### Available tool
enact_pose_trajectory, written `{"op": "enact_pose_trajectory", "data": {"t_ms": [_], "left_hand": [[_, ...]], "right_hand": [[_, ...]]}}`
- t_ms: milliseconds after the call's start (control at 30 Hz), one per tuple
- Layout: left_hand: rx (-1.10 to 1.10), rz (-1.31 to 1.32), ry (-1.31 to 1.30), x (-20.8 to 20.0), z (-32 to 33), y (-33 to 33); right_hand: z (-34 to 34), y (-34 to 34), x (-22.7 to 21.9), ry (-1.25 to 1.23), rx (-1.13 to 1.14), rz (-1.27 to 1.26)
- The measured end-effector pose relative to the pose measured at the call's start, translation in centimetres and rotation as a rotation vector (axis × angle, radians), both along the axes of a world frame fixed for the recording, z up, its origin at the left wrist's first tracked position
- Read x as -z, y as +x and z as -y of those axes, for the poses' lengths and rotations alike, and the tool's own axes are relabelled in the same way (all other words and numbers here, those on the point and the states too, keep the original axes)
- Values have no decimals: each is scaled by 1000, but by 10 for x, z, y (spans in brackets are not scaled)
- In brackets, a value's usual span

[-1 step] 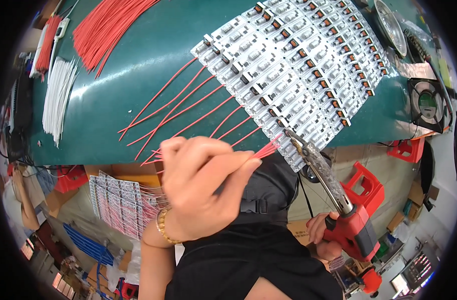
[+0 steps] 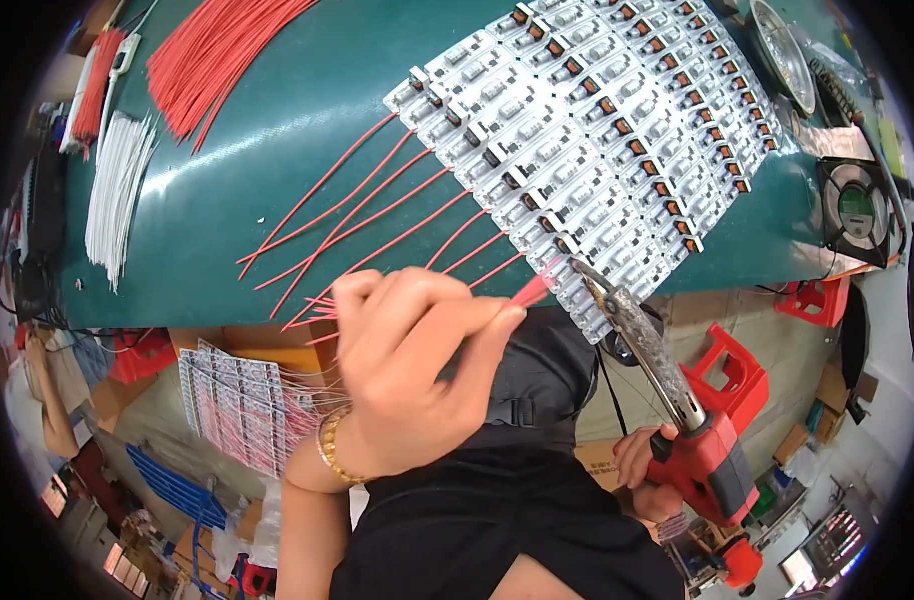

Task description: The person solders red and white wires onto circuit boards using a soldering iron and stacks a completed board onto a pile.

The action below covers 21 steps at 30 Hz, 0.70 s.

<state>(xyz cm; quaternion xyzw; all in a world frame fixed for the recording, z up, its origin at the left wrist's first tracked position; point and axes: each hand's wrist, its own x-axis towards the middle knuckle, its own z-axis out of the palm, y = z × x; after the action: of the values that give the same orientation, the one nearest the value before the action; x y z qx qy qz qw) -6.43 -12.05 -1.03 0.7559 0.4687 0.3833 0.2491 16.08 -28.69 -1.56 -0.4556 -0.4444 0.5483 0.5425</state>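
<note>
See a large panel of circuit boards [image 2: 589,140] lying aslant on the green table [image 2: 207,262], with its near corner reaching past the table's edge. Find thin red wires [image 2: 377,217] joined along its left edge, fanning down to the left, some passing behind the left hand [image 2: 407,370]. Pinch a small bunch of red wire [image 2: 533,291] between left thumb and forefinger, with the ends pointing at the panel's lower left edge. Wear a gold-coloured bracelet [image 2: 329,450] on that wrist. Grasp a soldering gun [image 2: 712,465] by its red handle in the right hand [image 2: 645,470], with the barrel slanting up to the left and the tip near the wire ends. Cannot tell, through the blur there, whether touching or just short of them.

Farther out, note a big bundle of red wires [image 2: 222,60] at the table's upper left, with white wires [image 2: 119,205] below it; at the right, a metal bowl [image 2: 780,55] and a black fan [image 2: 854,210]. Below table level, see a second batch of boards [image 2: 235,400] to the left and a red stool [image 2: 722,375] behind the soldering gun.
</note>
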Motion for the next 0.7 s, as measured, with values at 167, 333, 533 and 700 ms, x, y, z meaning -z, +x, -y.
{"op": "enact_pose_trajectory", "data": {"t_ms": [167, 333, 533, 700], "left_hand": [[-92, -61, 22, 13, 7, 6], [-80, -101, 55, 14, 5, 9], [-116, -134, 106, 19, 8, 11], [-111, -124, 122, 19, 7, 11]], "right_hand": [[15, 5, -5, -285, 49, 85], [25, 7, 12, -78, 180, 12], [25, 10, 16, 47, 142, 302], [20, 0, 20, 290, 320, 31]]}}
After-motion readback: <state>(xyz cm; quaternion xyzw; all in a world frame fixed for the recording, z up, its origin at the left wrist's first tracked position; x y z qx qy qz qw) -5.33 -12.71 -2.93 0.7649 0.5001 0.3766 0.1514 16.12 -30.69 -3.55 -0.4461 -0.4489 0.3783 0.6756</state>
